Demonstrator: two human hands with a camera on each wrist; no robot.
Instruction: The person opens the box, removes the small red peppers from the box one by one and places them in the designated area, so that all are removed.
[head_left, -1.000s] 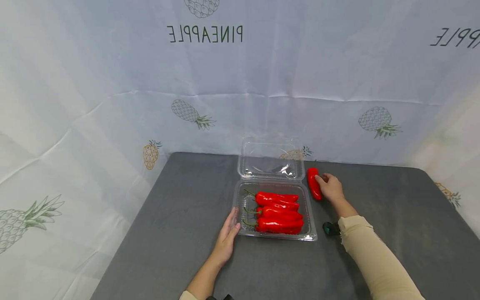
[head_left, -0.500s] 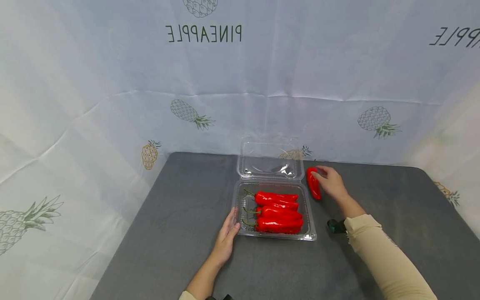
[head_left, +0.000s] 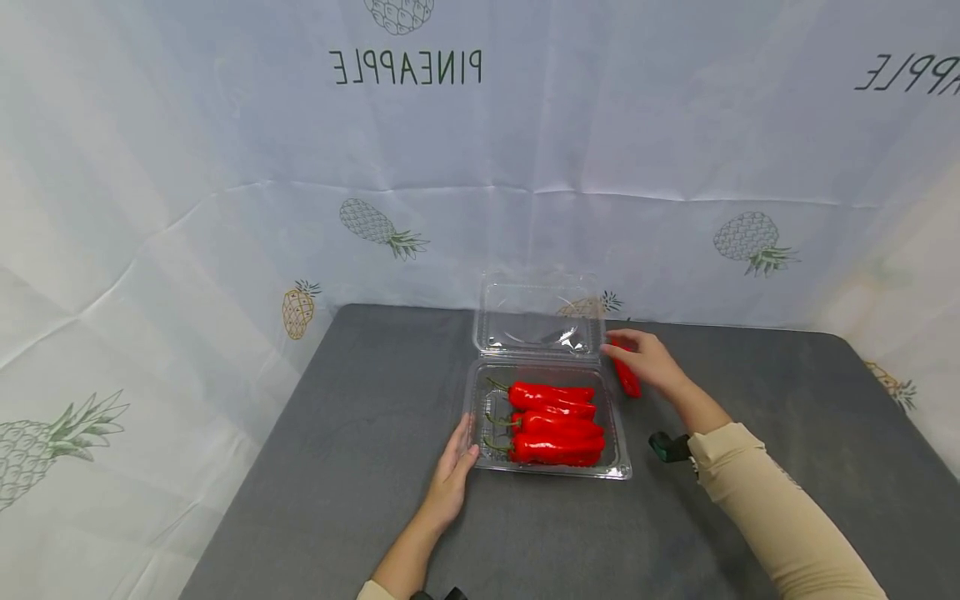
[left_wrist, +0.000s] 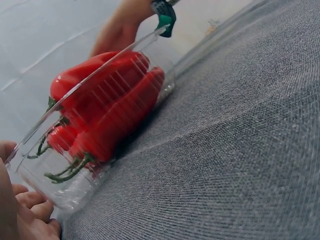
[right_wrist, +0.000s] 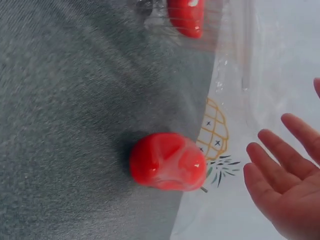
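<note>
A clear plastic clamshell box (head_left: 618, 462) lies open on the table, its see-through lid (head_left: 510, 337) raised at the back. Several red peppers (head_left: 558, 425) with green stems lie side by side in its base. My left hand (head_left: 448, 483) holds the box at its left side, thumb near the rim; in the left wrist view, its fingers bend against the clear wall. One loose red pepper (right_wrist: 167, 162) lies on the table right of the box. My right hand (head_left: 645, 360) hovers over it, partly covering it in the head view, fingertips by the lid's right edge. Its fingers are extended, holding nothing.
A grey cloth-covered table (head_left: 360, 400) bears everything. Behind it hangs a pale curtain (head_left: 637, 133) printed with pineapples, close to the lid. A dark strap-mounted device (head_left: 667, 447) sits at the right wrist.
My right hand has left the loose pepper and moved left and slightly back, to the lid's right edge. The left hand and the box have stayed in place.
</note>
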